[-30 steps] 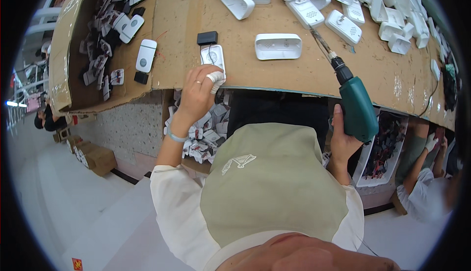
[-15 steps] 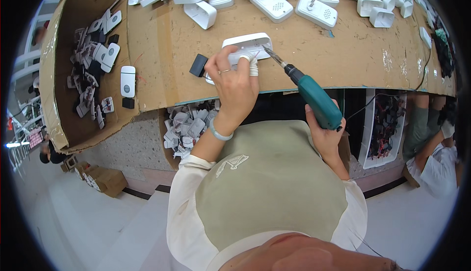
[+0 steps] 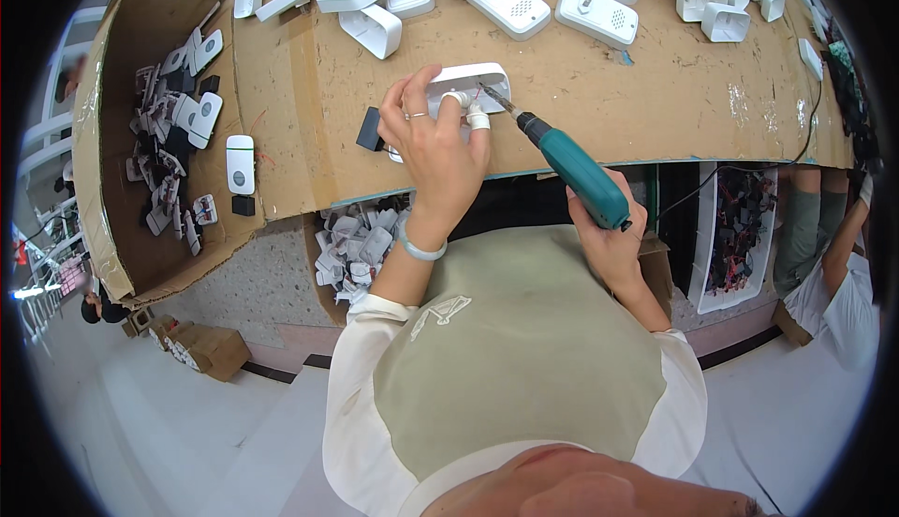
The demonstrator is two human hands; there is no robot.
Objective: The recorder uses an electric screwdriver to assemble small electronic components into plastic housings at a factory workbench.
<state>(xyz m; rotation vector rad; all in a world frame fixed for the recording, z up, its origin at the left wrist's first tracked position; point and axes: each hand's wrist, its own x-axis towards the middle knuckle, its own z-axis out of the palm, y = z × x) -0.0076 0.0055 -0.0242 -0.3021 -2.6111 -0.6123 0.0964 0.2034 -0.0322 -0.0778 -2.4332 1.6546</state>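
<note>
My left hand [image 3: 433, 156], with white wraps on its fingertips, is closed on a hollow white plastic housing [image 3: 493, 75] that rests on the cardboard-covered bench. A thin red wire shows inside the housing. My right hand [image 3: 611, 241] grips a green electric screwdriver [image 3: 582, 172] by its rear part. Its long metal bit slants up and left into the open housing; whether it meets a screw there is too small to tell. Beside my left fingers lies a small black block [image 3: 369, 129], with a white piece partly hidden under the hand.
More white housings [image 3: 506, 4] lie along the far side of the bench [image 3: 599, 105]. At left, a cardboard box [image 3: 98, 170] holds assembled white-and-black units; one doorbell-like unit [image 3: 240, 165] lies beside it. Below the bench are a box of white parts [image 3: 361, 241] and a white bin [image 3: 704, 236]. Another person sits at right.
The screwdriver's bit has shifted left within the housing, from its right end toward the middle. My right hand has moved up and left with the tool. My left hand keeps its hold.
</note>
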